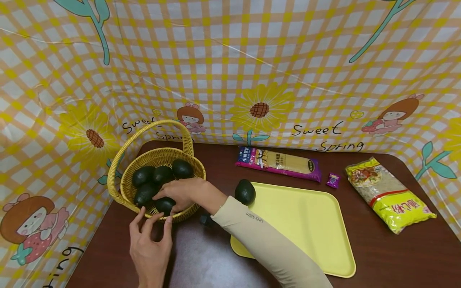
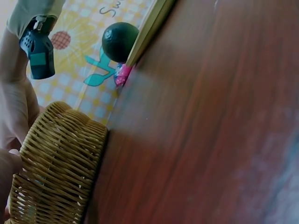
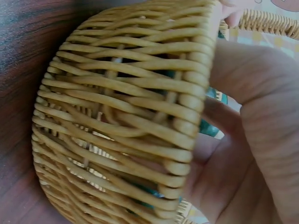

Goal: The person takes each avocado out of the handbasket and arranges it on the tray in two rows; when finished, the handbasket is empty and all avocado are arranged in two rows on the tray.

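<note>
On the bench (image 1: 389, 260), inside a wicker basket (image 1: 155, 158), an avocado (image 1: 165, 207) pinched by the right hand (image 1: 185, 194), four other avocados (image 1: 163, 175) clustered alongside, the near rim touched by the left hand (image 1: 149, 244), fingers spread

Tall arched wicker handle (image 1: 188, 145) hindering me at the left and far side of the round yellow basket (image 1: 199, 168), right hand (image 1: 183, 193) filling its near right, beige cloth sleeve (image 1: 264, 244) barring the rectangular yellow tray's (image 1: 320, 228) near left, passage for me above the tray's right half.
</note>
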{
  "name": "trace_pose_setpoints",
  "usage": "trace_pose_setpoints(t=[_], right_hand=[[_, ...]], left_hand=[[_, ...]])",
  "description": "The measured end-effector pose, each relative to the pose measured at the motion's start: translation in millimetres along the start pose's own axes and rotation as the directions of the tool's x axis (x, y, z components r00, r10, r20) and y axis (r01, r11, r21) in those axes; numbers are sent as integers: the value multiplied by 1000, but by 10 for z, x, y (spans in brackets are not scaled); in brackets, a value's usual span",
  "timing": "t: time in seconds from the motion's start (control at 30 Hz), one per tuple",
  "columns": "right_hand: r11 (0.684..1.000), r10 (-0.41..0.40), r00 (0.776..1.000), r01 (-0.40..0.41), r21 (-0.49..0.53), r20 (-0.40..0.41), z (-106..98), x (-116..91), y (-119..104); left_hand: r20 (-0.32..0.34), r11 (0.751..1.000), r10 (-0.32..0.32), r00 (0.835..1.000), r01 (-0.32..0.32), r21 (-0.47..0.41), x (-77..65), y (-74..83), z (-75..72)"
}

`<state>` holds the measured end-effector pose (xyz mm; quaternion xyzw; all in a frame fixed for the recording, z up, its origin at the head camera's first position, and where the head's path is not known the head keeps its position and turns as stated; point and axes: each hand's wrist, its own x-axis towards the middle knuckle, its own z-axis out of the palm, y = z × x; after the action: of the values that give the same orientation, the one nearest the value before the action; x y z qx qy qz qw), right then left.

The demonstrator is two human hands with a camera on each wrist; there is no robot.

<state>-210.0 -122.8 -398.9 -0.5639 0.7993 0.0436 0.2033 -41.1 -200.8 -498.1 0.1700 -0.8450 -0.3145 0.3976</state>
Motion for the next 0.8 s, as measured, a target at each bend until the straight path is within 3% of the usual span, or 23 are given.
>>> trace_pose_setpoints(t=[0.27, 0.5, 0.8], right_hand=[[1000, 2, 998, -3, 16, 66, -52, 6, 25], [996, -74, 996, 71, 62, 44, 4, -28, 71], [998, -62, 998, 62, 17, 29, 40, -97, 75]], left_hand=[[7, 1000, 10, 1000, -10, 11, -25, 34, 12], [8, 1000, 24, 1000, -24, 8, -56, 61, 14], [20, 999, 32, 999, -32, 15, -106, 111, 14]])
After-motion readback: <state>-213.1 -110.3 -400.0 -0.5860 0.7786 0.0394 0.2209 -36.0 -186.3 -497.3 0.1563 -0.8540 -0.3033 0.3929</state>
